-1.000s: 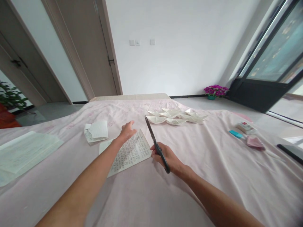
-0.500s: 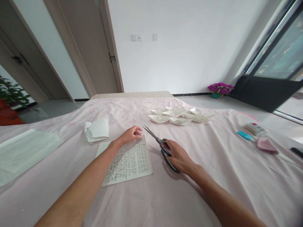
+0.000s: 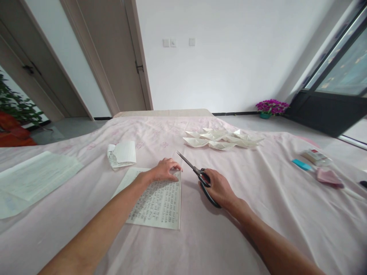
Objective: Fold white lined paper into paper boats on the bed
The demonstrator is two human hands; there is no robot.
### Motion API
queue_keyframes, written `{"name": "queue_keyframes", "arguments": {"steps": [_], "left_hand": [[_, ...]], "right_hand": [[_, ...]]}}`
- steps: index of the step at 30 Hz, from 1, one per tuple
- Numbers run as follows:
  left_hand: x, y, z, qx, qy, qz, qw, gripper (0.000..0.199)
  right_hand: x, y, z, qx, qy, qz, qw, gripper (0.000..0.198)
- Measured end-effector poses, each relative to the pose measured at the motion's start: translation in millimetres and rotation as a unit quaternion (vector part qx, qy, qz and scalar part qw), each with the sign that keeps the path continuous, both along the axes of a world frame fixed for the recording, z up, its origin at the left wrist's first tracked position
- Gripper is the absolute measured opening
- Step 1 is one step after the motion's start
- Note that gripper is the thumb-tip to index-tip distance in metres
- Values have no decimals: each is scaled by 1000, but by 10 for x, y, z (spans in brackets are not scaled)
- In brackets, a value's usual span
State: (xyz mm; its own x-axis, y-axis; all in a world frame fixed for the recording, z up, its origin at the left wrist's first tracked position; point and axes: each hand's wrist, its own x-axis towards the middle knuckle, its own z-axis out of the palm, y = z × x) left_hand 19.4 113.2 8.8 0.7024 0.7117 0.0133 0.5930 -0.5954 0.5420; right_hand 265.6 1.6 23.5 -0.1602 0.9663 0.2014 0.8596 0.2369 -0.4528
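Observation:
A handwritten sheet of paper (image 3: 164,208) lies flat on the pink cloth in front of me. My left hand (image 3: 166,170) is at its upper right corner, thumb and fingers bent around the edge. Black-handled scissors (image 3: 191,165) are in my right hand (image 3: 219,187), just right of the sheet. Their blades are nearly together, point up and left, and stay apart from the paper. Part of the sheet is hidden under my left hand and forearm.
Several folded paper boats (image 3: 222,139) sit beyond the scissors. A torn, folded paper (image 3: 124,153) and larger sheets (image 3: 37,179) lie to the left. At right are a blue item (image 3: 301,164), a packaged block (image 3: 315,156) and a pink item (image 3: 328,177).
The sheet has turned so that its right edge runs nearly straight toward me. My left hand has come down onto its corner. The scissors remain in my right hand, almost unmoved.

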Motion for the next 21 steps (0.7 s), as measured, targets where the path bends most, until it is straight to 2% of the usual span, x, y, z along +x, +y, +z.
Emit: {"name": "queue_keyframes", "arguments": {"steps": [3, 5, 7, 10, 12, 15, 21], "left_hand": [[3, -14, -19, -10, -42, 29, 999, 22], [-83, -17, -8, -28, -83, 43, 995, 17], [-237, -26, 10, -64, -136, 86, 985, 18], [-519, -70, -3, -116, -242, 218, 938, 28], [-681, -120, -61, -143, -317, 312, 884, 37], [-842, -196, -187, -132, -356, 366, 850, 41], [-997, -231, -338, -65, -384, 431, 814, 39]], "right_hand": [[9, -20, 2, -1, 0, 5, 1000, 6], [35, -39, 11, -1, -2, 2, 1000, 4], [64, -57, 25, -4, -11, -1, 1000, 5], [76, -79, 53, -16, -42, 4, 999, 11], [54, -92, 72, -18, -70, 12, 997, 15], [-5, -110, 98, -14, -117, 27, 993, 21], [-113, -155, 151, -18, -166, 42, 985, 24]]}}
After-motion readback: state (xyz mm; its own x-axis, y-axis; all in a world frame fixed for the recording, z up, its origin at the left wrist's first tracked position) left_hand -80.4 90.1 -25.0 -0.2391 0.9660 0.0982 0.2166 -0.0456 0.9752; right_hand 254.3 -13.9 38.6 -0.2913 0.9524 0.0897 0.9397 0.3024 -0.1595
